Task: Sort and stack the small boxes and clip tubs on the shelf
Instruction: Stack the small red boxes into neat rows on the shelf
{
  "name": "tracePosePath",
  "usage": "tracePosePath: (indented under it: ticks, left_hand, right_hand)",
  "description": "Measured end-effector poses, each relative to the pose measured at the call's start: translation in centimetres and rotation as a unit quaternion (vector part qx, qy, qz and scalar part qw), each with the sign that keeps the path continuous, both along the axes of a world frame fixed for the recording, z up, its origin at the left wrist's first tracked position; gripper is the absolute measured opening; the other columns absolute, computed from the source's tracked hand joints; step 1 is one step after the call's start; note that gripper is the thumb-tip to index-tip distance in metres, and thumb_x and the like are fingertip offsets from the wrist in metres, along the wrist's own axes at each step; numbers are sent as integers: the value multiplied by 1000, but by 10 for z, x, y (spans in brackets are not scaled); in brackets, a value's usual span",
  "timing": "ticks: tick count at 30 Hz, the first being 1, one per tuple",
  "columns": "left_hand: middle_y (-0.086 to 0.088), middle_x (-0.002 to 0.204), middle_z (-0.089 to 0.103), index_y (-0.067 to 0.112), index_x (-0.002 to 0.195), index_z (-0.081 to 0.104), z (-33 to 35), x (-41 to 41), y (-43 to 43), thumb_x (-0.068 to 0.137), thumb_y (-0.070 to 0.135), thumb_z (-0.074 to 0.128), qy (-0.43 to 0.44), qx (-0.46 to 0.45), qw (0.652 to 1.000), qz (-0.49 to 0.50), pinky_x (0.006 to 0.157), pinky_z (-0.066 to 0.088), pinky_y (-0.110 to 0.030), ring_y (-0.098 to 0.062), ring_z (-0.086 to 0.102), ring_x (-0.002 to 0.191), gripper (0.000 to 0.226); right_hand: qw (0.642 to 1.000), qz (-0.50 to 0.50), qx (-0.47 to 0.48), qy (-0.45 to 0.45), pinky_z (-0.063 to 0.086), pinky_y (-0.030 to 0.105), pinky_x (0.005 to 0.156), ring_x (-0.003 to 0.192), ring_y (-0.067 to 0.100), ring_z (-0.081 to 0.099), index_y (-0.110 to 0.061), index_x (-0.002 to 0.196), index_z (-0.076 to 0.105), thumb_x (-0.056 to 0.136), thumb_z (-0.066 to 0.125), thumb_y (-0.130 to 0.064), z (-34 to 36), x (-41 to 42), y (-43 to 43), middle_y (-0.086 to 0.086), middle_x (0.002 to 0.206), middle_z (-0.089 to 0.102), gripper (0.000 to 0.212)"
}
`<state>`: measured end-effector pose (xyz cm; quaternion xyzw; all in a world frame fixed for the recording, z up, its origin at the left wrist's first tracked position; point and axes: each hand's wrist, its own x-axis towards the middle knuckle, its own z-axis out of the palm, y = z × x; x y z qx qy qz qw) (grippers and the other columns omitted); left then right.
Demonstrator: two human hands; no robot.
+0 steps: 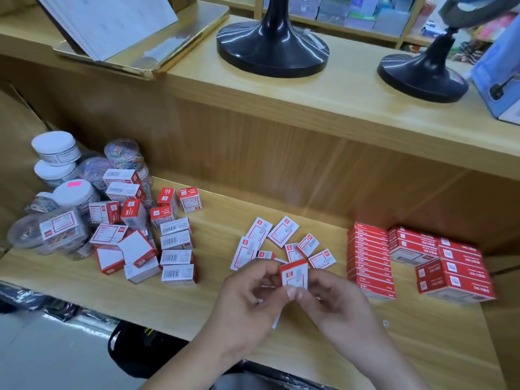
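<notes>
Hovering just above the front of the lower wooden shelf [168, 305], a small red-and-white box [294, 275] is pinched at its lower end by the curled thumbs and fingertips of the left hand [247, 302] and the right hand [337, 308], which are set close together around it. The box is held upright, its white label turned to the camera.

Just behind it, a loose scatter of flat small boxes [282, 231] is seen lying label-up on the shelf, some overlapping, none stacked. To the right, a neat row of red boxes [370, 260] is packed side by side, and just beside it larger red boxes [453, 270] are piled together.

To the left, well apart from the hands, a column of four boxes [176, 250] with barcodes uppermost is lined up front to back, next to a jumble of tipped boxes [126, 240]. Clip tubs [56, 150] with white lids are stacked one above another at the far left. A clear tub [122, 153] of coloured clips is stood behind the jumble, and another tub [49, 233] is laid on its side.

On the upper shelf [281, 108], two black round bases [271, 49] are placed, with a gold-edged tray [183, 29] of white sheets at the left.
</notes>
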<state>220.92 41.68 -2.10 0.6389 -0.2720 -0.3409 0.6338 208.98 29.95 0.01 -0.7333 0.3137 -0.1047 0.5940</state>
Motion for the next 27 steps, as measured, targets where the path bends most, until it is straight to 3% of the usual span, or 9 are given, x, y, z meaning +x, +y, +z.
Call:
tracePosePath:
  ticks: [4,8,11,13,15,17,20,24,27]
  left_hand:
    - [13,97,73,34,114,69,-18,14,10,86,12,78,-88,71,993,17,83,58,-34,-12,70,90,38]
    - [24,109,56,36,120,64,-42,31,35,78,40,78,-330,207,921,27,78,54,-26,1,61,97,45]
    - [23,108,51,36,123,60,-48,26,43,68,68,75,-325,224,918,34,76,49,-20,3,57,95,64]
    - [25,106,48,40,117,54,-49,20,43,63,76,73,-318,234,918,35,75,44,-17,3,54,95,68]
    - [24,101,48,38,111,54,-49,17,42,60,74,74,-328,239,914,28,75,43,-17,2,53,94,65]
    - [20,101,50,34,112,61,-54,15,42,64,68,75,-361,229,904,14,75,48,-21,-1,55,95,60]
    - [18,102,54,34,109,64,-61,17,43,67,63,75,-364,216,906,2,77,52,-28,-6,58,96,52]
    - [17,84,54,38,88,46,-56,22,41,60,63,79,-315,257,914,-8,65,46,-25,-2,53,78,50]
    - [14,71,63,36,87,45,-51,23,39,65,53,83,-256,256,931,-39,58,43,-21,-3,56,65,47]
  right_hand:
    - [999,-43,16,-5,53,44,80,83,21,72,-23,94,76,93,66,-4,-2,-3,-2,2,92,78,21]
    - [994,-86,64,-3,50,40,74,70,9,65,-15,94,75,94,63,-2,1,-4,-2,2,83,77,18]
    - [992,-107,64,-7,53,47,75,71,14,66,-12,88,75,93,64,0,-3,-6,-1,3,85,77,17]
    - [991,-122,56,1,56,49,72,73,30,69,-12,84,74,92,65,0,-5,-7,1,6,87,77,18]
    - [985,-145,88,0,55,32,57,70,37,71,-7,85,72,92,64,2,-6,-8,0,16,86,76,14]
    - [979,-163,126,-1,49,20,47,60,30,71,2,90,70,92,63,4,-6,-10,1,22,81,74,8]
    - [974,-171,145,-17,51,23,46,54,27,68,7,96,68,86,66,12,-8,-10,0,27,77,71,11]
    - [974,-179,136,-26,51,26,47,55,26,63,4,91,69,78,74,13,-13,-15,-1,25,76,71,16]
    - [979,-176,99,-36,45,32,50,57,23,55,-5,80,71,79,76,7,-13,-18,-1,19,72,70,14]
